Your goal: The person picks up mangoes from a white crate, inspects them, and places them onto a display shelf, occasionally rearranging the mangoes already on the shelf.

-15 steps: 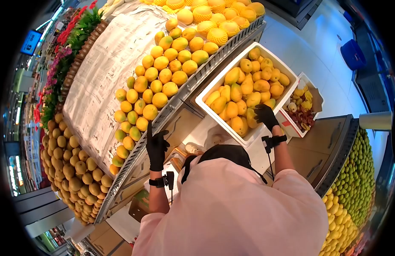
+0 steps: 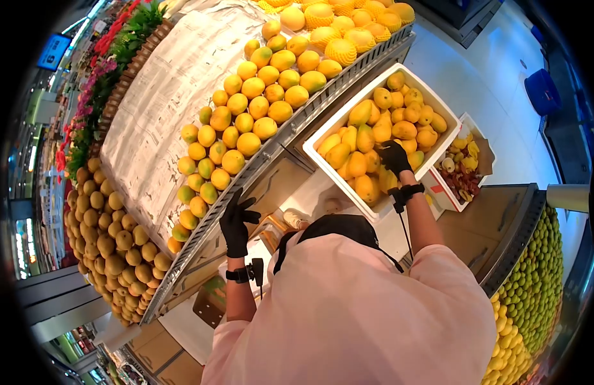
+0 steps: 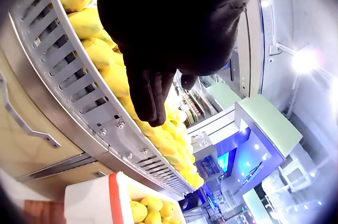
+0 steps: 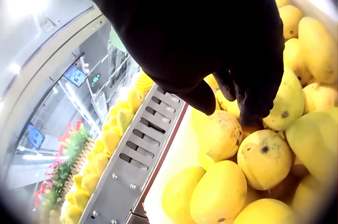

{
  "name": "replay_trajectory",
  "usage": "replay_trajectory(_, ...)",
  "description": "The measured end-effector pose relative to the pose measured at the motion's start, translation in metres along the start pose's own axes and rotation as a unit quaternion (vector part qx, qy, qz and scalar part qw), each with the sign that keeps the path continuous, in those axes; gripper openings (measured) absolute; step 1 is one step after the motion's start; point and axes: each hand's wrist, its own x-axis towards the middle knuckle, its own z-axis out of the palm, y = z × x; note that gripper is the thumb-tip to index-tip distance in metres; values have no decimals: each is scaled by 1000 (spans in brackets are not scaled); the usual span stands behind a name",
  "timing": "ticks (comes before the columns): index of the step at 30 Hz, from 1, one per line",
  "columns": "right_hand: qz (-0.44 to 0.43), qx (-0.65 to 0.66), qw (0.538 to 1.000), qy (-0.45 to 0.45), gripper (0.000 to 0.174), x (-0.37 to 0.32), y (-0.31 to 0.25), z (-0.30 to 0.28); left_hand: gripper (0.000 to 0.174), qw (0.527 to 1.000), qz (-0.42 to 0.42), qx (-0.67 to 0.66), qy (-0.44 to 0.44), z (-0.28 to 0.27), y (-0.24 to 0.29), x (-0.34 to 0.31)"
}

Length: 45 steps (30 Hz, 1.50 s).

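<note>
Both hands wear black gloves. In the head view the left hand (image 2: 235,224) is beside the slatted front rail (image 2: 281,138) of the fruit display, fingers extended and holding nothing. Mangoes (image 3: 113,78) stand in rows behind that rail in the left wrist view. The right hand (image 2: 394,158) reaches into a white foam box (image 2: 315,142) of loose mangoes. From the right wrist, its thumb and fingers (image 4: 252,100) point down among the fruit, spread slightly apart, beside a speckled mango (image 4: 219,134). The fingertips are partly hidden, and no lifted fruit shows.
A smaller box (image 2: 449,204) with peelings stands right of the foam box. Brown round fruit (image 2: 108,247) fills the display's left end; net-wrapped fruit (image 2: 340,51) lies at its far end. Green fruit (image 2: 534,260) is at the right. Pale sheeting (image 2: 162,102) covers the display's middle.
The right hand has moved left and farther in over the mangoes in the foam box. The head view has shifted slightly; the left hand stays near the rail, its fingers a little more bunched.
</note>
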Motion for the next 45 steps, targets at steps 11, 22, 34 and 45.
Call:
replay_trajectory(11,-118,-258,952,112,71,33,-6,54,54,998,14,-9,60,-3,14,-17)
replay_trajectory(22,-54,-259,962,73,79,41,-21,62,57,998,18,-34,45,-9,-2,-18)
replay_trajectory(34,-46,168,978,-116,48,13,-50,21,25,992,98,42,62,-2,7,-6)
replay_trajectory(45,-382,35,894,-231,44,-52,-97,1,32,995,95,6,-2,22,12,11)
